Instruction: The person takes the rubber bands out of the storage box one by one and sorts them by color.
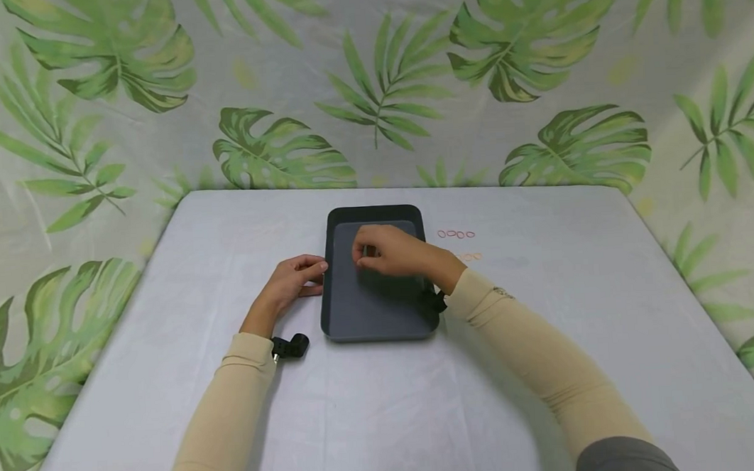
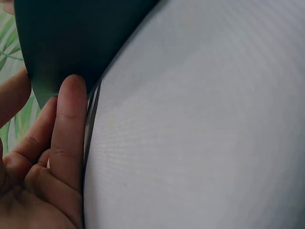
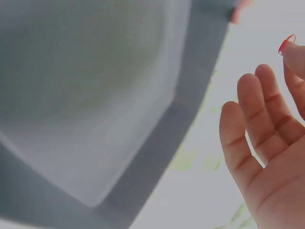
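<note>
A dark grey rectangular tray (image 1: 382, 328) lies on the white table. At its left side, my left hand (image 1: 296, 275) touches the outer wall; in the left wrist view its fairly straight fingers (image 2: 69, 129) rest against the dark wall. My right hand (image 1: 390, 251) is raised over the tray's upper half. Between thumb and index finger it pinches a small red rubber band (image 3: 284, 44), while the other fingers stay spread. To the right of the tray lies a row of several red rubber bands (image 1: 459, 234). Orange rubber bands (image 1: 473, 257) lie below them, partly hidden by my right forearm.
The white tabletop (image 1: 373, 413) reaches back to a leaf-patterned cloth (image 1: 394, 78). The tray's raised rim surrounds its flat floor. A small black camera (image 1: 291, 346) on my left wrist sits beside the tray's lower left corner.
</note>
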Demonstrator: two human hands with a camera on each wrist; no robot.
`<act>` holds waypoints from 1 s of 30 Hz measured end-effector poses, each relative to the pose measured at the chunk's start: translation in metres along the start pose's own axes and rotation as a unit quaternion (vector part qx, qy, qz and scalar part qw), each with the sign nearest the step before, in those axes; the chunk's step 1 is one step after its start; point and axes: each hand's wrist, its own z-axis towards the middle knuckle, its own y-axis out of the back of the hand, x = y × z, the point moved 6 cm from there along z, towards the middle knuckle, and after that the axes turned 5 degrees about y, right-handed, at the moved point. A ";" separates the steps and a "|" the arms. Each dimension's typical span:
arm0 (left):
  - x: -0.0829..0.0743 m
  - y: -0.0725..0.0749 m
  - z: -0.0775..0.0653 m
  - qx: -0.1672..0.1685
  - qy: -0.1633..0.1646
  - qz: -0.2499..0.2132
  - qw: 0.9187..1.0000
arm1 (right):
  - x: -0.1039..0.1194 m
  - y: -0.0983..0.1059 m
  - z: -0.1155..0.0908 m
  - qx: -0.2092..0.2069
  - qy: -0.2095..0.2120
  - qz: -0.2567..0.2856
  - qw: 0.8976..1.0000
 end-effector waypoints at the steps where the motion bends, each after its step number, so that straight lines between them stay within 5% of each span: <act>1: 0.000 0.000 0.000 -0.001 -0.001 0.001 1.000 | 0.003 0.004 -0.003 -0.008 0.004 0.007 1.000; 14: 0.003 0.003 0.000 -0.004 0.004 0.009 1.000 | 0.001 0.035 -0.047 -0.055 0.023 0.065 0.996; 30: 0.003 0.001 0.002 -0.006 0.001 0.009 1.000 | -0.031 0.059 -0.091 -0.107 -0.006 0.037 0.994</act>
